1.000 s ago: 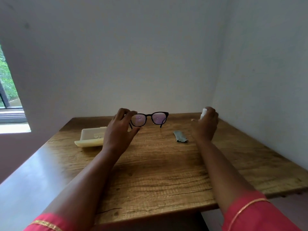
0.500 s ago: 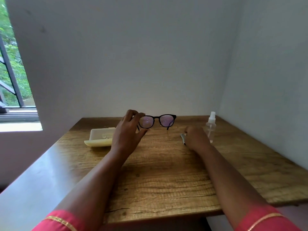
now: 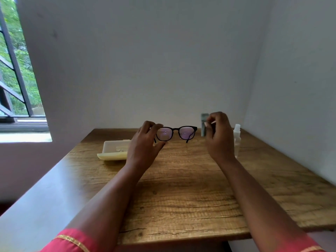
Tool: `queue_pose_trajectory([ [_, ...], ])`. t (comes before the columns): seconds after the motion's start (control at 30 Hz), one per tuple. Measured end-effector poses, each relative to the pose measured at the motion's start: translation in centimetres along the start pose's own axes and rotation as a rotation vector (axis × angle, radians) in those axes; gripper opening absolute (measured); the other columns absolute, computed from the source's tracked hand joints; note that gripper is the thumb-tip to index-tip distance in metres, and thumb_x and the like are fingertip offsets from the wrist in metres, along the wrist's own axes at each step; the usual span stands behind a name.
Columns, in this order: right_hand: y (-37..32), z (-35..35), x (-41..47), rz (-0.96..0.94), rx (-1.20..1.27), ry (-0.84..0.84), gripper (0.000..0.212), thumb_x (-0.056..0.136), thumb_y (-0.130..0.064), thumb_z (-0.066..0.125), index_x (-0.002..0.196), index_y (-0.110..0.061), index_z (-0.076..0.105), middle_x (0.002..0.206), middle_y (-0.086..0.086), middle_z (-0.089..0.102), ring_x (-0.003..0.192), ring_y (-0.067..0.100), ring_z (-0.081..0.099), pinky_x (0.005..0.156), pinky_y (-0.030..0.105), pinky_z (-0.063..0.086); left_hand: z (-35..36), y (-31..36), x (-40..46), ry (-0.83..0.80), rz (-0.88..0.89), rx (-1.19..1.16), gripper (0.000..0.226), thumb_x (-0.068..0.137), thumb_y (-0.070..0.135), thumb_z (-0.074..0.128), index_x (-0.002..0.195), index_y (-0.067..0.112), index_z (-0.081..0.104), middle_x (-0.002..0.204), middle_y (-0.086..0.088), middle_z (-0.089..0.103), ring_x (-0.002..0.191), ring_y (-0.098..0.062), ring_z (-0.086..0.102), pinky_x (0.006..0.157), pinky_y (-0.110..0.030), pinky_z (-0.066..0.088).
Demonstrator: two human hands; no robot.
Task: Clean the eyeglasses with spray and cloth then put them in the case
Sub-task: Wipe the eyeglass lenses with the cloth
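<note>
Head view: left hand [image 3: 145, 142] pinching eyeglasses [image 3: 175, 132] by left end, holding them above table [image 3: 181, 188], long axis running toward right hand [image 3: 219, 135]. Right hand gripping cloth [image 3: 204, 124] just beside free end, so nearer for wiping. Spray bottle [image 3: 237, 137] standing behind right hand; open case [image 3: 113, 150] lying beyond left hand.

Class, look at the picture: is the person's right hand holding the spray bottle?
No: the right hand pinches the grey cloth, while the spray bottle stands on the table beside it.

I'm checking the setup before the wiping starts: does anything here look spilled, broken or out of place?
Nothing stands out. The eyeglasses look intact in the left hand, the spray bottle stands upright, and the open case lies flat.
</note>
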State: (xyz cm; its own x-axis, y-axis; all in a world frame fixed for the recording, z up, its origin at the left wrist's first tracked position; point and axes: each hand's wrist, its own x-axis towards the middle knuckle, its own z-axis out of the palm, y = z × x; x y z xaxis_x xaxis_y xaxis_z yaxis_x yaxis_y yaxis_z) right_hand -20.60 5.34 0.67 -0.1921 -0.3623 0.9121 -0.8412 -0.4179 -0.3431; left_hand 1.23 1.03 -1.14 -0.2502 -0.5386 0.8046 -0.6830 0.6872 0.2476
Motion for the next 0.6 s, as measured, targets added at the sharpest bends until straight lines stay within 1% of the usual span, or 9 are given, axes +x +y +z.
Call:
queue_pose_trajectory([
  [0.07,-1.1,0.6,-0.1,-0.129,0.087,-0.065,0.007,0.092,0.003,0.058,0.095,-0.002,0.054,0.097,0.008,0.053,0.084,0.019,0.056,0.071,0.027,0.049,0.0,0.1,0.0,0.003,0.006,0.0,0.052,0.074,0.026,0.08,0.12,0.015,0.06,0.111,-0.003,0.055,0.091,-0.023,0.06,0.069,-0.034,0.052],
  [0.17,-3.1,1.6,-0.7,-0.284,0.123,-0.238,0.009,0.09,0.005,0.059,0.095,-0.002,0.059,0.098,0.006,0.053,0.089,0.012,0.053,0.075,0.015,0.045,0.0,0.1,0.0,0.003,0.008,-0.002,0.052,0.074,0.025,0.08,0.12,0.014,0.06,0.112,-0.005,0.055,0.093,-0.023,0.06,0.071,-0.033,0.05],
  [0.2,-3.8,2.0,-0.9,-0.342,0.124,-0.291,0.009,0.09,0.005,0.059,0.096,-0.002,0.061,0.1,0.007,0.055,0.09,0.012,0.054,0.075,0.015,0.045,0.0,0.1,0.0,-0.002,0.009,0.001,0.052,0.074,0.024,0.079,0.121,0.013,0.059,0.113,-0.005,0.055,0.093,-0.024,0.06,0.072,-0.034,0.051],
  [0.27,-4.6,2.9,-1.3,-0.485,0.073,-0.364,0.012,0.091,0.0,0.059,0.101,-0.003,0.065,0.102,0.009,0.059,0.091,0.014,0.056,0.076,0.02,0.046,0.1,0.0,0.0,-0.015,0.018,0.012,0.051,0.075,0.021,0.079,0.121,0.011,0.058,0.115,-0.006,0.054,0.097,-0.024,0.059,0.075,-0.035,0.052],
  [0.3,-4.7,3.3,-1.5,-0.561,0.01,-0.377,0.013,0.092,-0.003,0.059,0.103,-0.004,0.067,0.104,0.009,0.061,0.092,0.016,0.058,0.077,0.024,0.046,0.2,0.0,-0.1,-0.021,0.022,0.013,0.051,0.075,0.019,0.078,0.121,0.012,0.058,0.116,-0.005,0.054,0.099,-0.023,0.059,0.077,-0.036,0.053],
  [0.37,-4.6,4.1,-1.6,-0.659,-0.134,-0.355,0.014,0.09,-0.006,0.064,0.103,-0.007,0.069,0.105,0.008,0.065,0.092,0.02,0.059,0.076,0.031,0.045,0.2,0.0,-0.1,-0.022,0.024,0.005,0.053,0.075,0.018,0.078,0.123,0.013,0.057,0.118,-0.005,0.054,0.102,-0.023,0.059,0.08,-0.036,0.054],
  [0.47,-4.0,4.5,-1.4,-0.675,-0.269,-0.303,0.016,0.091,-0.012,0.063,0.105,-0.01,0.07,0.106,0.007,0.065,0.091,0.021,0.056,0.074,0.033,0.043,0.1,0.1,0.0,-0.009,0.014,-0.01,0.052,0.076,0.018,0.078,0.124,0.012,0.058,0.118,-0.005,0.054,0.103,-0.022,0.059,0.081,-0.035,0.053],
  [0.53,-3.7,4.3,-1.2,-0.629,-0.31,-0.273,0.019,0.094,-0.016,0.059,0.109,-0.012,0.069,0.107,0.006,0.064,0.092,0.022,0.055,0.074,0.033,0.042,0.1,0.1,0.1,-0.003,0.012,-0.011,0.052,0.076,0.02,0.078,0.123,0.012,0.058,0.117,-0.005,0.055,0.1,-0.022,0.059,0.078,-0.034,0.053],
  [0.6,-3.3,4.1,-0.9,-0.572,-0.332,-0.235,0.019,0.094,-0.017,0.058,0.109,-0.013,0.069,0.104,0.006,0.063,0.09,0.023,0.056,0.072,0.033,0.04,0.1,0.0,0.2,0.006,0.012,-0.017,0.051,0.076,0.024,0.078,0.122,0.012,0.059,0.114,-0.005,0.055,0.096,-0.022,0.059,0.074,-0.034,0.053],
])
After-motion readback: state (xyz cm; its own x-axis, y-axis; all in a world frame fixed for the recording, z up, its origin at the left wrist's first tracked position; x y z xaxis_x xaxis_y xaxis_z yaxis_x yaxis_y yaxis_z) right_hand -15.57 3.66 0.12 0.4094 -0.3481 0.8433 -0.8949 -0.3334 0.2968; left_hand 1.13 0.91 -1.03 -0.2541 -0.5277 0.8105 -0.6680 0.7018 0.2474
